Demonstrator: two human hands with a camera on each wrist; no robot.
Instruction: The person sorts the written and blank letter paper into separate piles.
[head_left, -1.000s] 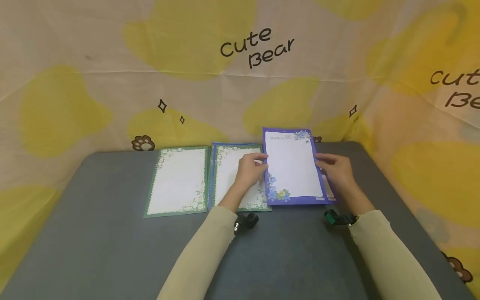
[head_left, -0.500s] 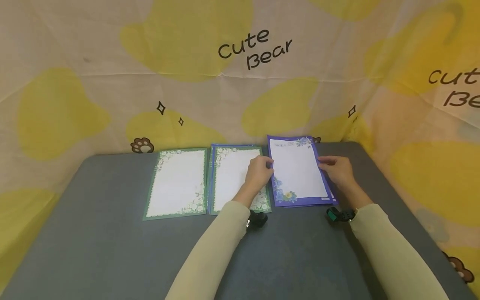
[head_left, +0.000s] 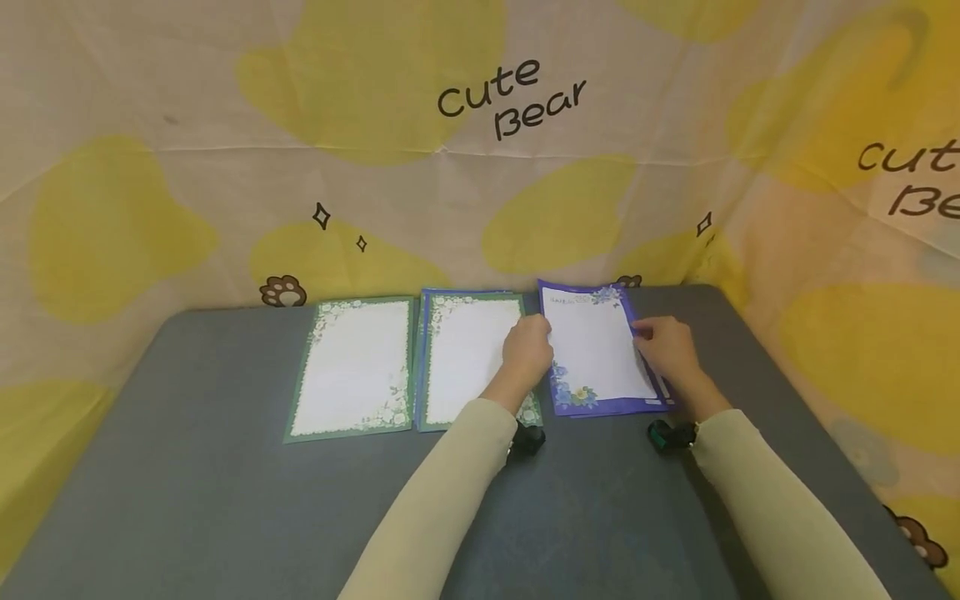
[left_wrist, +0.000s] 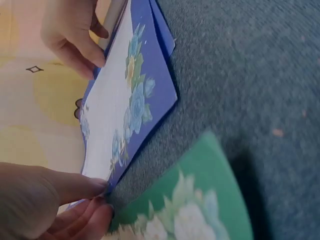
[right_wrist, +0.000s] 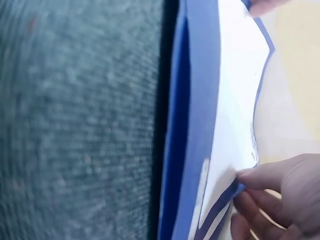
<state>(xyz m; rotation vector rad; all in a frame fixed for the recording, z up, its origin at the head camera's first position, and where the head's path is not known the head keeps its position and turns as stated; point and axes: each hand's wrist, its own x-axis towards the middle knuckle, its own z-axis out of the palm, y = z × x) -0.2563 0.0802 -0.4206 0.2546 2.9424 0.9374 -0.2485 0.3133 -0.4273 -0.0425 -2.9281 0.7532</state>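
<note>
Both hands hold a purple-bordered sheet of paper (head_left: 592, 350) with a white middle and blue flowers in two corners. My left hand (head_left: 527, 354) pinches its left edge between thumb and fingers. At the opposite edge, my right hand (head_left: 667, 346) pinches it with the thumb on top, as the right wrist view shows. Another purple-bordered sheet (left_wrist: 162, 30) lies beneath, sticking out a little at the lower right. A gap shows between the two borders in the right wrist view. The held sheet bends slightly near the right thumb.
Left of it lies a green-bordered floral sheet (head_left: 465, 350) over a blue-edged one, partly covered by my left forearm. Farther left is another green-bordered sheet (head_left: 352, 367). All rest on a grey table (head_left: 187, 467) against a yellow-patterned cloth backdrop (head_left: 375, 100).
The purple-bordered sheet has come down and slightly right over the other purple one, lining up more closely with it. My left hand has moved right and down with it.
</note>
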